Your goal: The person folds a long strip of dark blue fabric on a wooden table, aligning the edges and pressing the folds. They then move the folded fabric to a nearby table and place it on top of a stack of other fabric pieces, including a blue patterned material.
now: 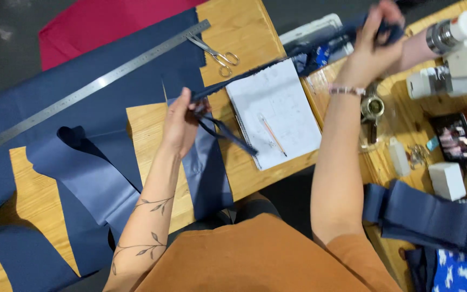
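— Clutter around me? Steel ruler point(90, 86) and scissors point(218, 54) lie on navy fabric point(82, 178); an open notebook point(274, 113) with pencil point(272, 135) sits between my arms, a sewing machine point(455, 59) at right.

— And your hands?

— My left hand point(180, 124) pinches one end of a dark fabric strip point(244, 75); my raised right hand point(371, 46) grips the other end, stretching it above the notebook.
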